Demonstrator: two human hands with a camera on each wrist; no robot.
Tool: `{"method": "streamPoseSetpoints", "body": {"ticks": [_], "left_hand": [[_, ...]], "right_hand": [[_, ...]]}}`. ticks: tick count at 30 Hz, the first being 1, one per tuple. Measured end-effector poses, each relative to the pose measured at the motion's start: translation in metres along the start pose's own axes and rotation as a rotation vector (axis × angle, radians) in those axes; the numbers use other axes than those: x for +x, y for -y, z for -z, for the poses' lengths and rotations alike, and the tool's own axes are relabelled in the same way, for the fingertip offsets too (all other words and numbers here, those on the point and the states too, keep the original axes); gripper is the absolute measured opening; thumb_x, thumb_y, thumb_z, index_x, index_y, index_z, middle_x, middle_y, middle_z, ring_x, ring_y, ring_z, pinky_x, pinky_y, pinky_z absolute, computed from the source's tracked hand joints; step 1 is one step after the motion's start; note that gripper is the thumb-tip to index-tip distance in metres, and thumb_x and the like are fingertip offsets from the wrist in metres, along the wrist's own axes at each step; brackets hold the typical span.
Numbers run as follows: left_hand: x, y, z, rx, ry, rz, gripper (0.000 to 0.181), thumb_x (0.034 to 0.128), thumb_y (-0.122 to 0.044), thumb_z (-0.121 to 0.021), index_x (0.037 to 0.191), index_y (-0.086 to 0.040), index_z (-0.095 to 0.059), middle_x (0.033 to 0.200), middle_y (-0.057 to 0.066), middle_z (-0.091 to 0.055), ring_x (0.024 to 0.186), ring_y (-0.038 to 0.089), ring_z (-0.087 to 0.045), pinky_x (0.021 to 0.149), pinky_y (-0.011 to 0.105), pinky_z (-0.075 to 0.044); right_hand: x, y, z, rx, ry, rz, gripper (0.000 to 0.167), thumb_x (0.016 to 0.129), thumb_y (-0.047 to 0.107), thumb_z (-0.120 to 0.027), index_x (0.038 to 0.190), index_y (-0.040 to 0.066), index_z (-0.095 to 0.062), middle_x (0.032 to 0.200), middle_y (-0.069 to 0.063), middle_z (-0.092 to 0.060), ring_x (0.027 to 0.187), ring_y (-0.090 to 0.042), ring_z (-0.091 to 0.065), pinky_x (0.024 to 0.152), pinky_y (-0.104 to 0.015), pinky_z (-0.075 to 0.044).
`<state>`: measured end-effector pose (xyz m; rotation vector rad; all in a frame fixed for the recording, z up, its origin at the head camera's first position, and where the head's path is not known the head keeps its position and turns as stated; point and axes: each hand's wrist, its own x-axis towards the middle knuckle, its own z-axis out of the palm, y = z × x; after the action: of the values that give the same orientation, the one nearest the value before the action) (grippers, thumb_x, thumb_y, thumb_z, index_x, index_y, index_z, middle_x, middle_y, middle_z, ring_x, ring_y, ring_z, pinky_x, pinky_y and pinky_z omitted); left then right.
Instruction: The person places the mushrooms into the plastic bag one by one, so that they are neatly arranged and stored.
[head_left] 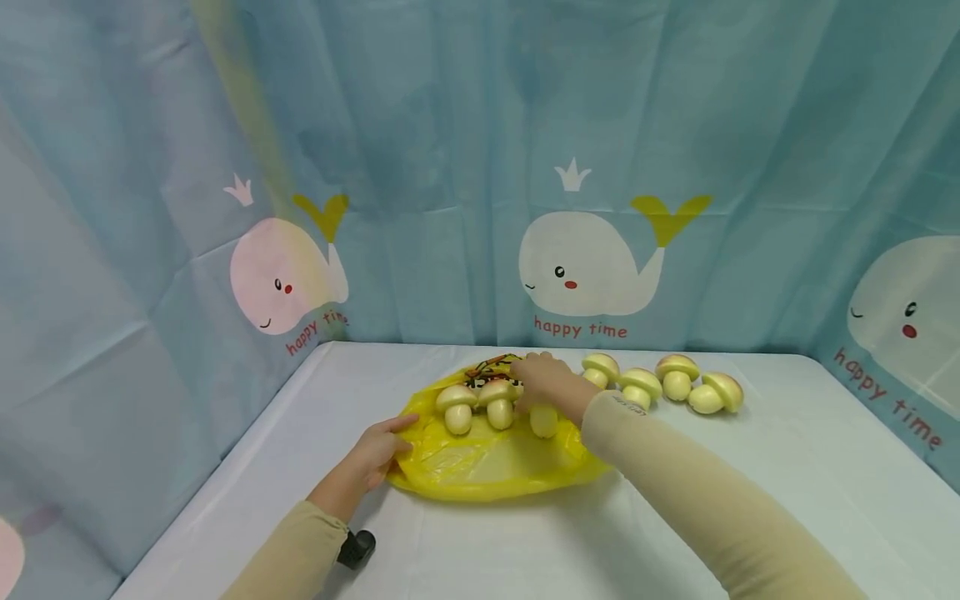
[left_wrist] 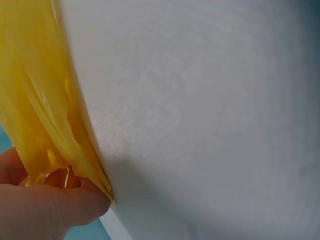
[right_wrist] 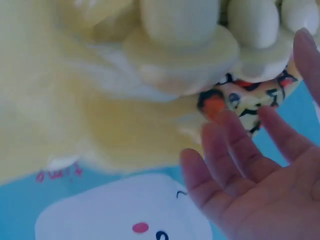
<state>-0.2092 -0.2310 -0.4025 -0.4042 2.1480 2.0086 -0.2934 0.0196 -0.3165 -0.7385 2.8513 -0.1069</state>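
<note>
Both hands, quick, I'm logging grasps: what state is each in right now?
Left hand: closed, holding the edge of the yellow bag.
Right hand: open, holding nothing, near a mushroom-shaped piece.

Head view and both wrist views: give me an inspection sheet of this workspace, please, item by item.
Surface: white tabletop.
Job's things: yellow plastic bag with a printed design; three mushroom-shaped items against its plastic, though whether inside it is unclear; four more mushrooms on the table to the right.
Clutter: small black object by the left sleeve; worn or lying there, cannot tell.
Hands: left hand pinches the bag's left edge; right hand is over the bag by the rightmost of the three, fingers extended, gripping nothing; contact unclear.
Cables: nothing seen.
Surroundings: blue curtain with whale prints and "happy time" lettering.
</note>
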Motion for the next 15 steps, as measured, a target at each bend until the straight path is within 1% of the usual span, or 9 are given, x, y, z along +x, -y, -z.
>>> {"method": "streamPoseSetpoints", "body": {"ticks": [3, 5, 7, 9, 12, 15], "left_hand": [[-0.001, -0.001, 0.001, -0.003, -0.002, 0.006, 0.056, 0.091, 0.013, -0.041, 0.146, -0.001, -0.042, 0.152, 0.028, -0.022, 0.12, 0.037, -0.042, 0.091, 0.043, -0.046], [-0.002, -0.001, 0.002, 0.0, -0.005, 0.008, 0.056, 0.0909, 0.013, -0.04, 0.146, -0.001, -0.042, 0.152, 0.028, -0.022, 0.119, 0.037, -0.042, 0.09, 0.043, -0.046], [-0.002, -0.002, 0.003, 0.004, -0.006, 0.007, 0.057, 0.0908, 0.012, -0.041, 0.146, -0.001, -0.042, 0.152, 0.028, -0.023, 0.118, 0.037, -0.043, 0.089, 0.042, -0.046], [-0.001, -0.002, 0.003, 0.01, -0.006, 0.005, 0.056, 0.0907, 0.012, -0.041, 0.146, -0.001, -0.042, 0.152, 0.028, -0.024, 0.116, 0.036, -0.044, 0.086, 0.041, -0.047], [-0.001, -0.002, 0.002, 0.018, -0.002, 0.006, 0.056, 0.0909, 0.012, -0.041, 0.146, -0.001, -0.042, 0.151, 0.028, -0.025, 0.113, 0.035, -0.046, 0.084, 0.039, -0.048], [0.0, -0.002, 0.001, 0.018, -0.002, 0.009, 0.056, 0.0909, 0.011, -0.041, 0.145, 0.0, -0.042, 0.15, 0.029, -0.025, 0.112, 0.035, -0.046, 0.082, 0.038, -0.048]], "right_hand": [[-0.004, -0.007, 0.0, -0.107, 0.017, 0.038, 0.062, 0.078, 0.029, -0.082, 0.133, 0.012, -0.058, 0.123, -0.012, -0.055, 0.111, -0.032, -0.045, 0.093, -0.047, -0.042], [-0.006, -0.011, -0.001, -0.191, 0.009, 0.068, 0.063, 0.076, 0.031, -0.083, 0.132, 0.012, -0.059, 0.12, -0.012, -0.055, 0.107, -0.031, -0.044, 0.09, -0.046, -0.041], [-0.008, -0.014, -0.005, -0.259, -0.016, 0.104, 0.063, 0.075, 0.033, -0.084, 0.13, 0.012, -0.06, 0.117, -0.011, -0.056, 0.102, -0.028, -0.043, 0.088, -0.043, -0.041], [-0.012, -0.018, -0.01, -0.312, -0.058, 0.144, 0.062, 0.074, 0.036, -0.084, 0.125, 0.01, -0.061, 0.112, -0.01, -0.056, 0.097, -0.026, -0.042, 0.083, -0.041, -0.039], [-0.016, -0.024, -0.018, -0.375, -0.147, 0.204, 0.06, 0.072, 0.04, -0.085, 0.118, 0.009, -0.063, 0.104, -0.007, -0.055, 0.089, -0.023, -0.039, 0.075, -0.037, -0.035], [-0.019, -0.031, -0.026, -0.413, -0.233, 0.239, 0.059, 0.07, 0.044, -0.085, 0.114, 0.009, -0.065, 0.101, -0.007, -0.052, 0.086, -0.023, -0.036, 0.072, -0.036, -0.032]]}}
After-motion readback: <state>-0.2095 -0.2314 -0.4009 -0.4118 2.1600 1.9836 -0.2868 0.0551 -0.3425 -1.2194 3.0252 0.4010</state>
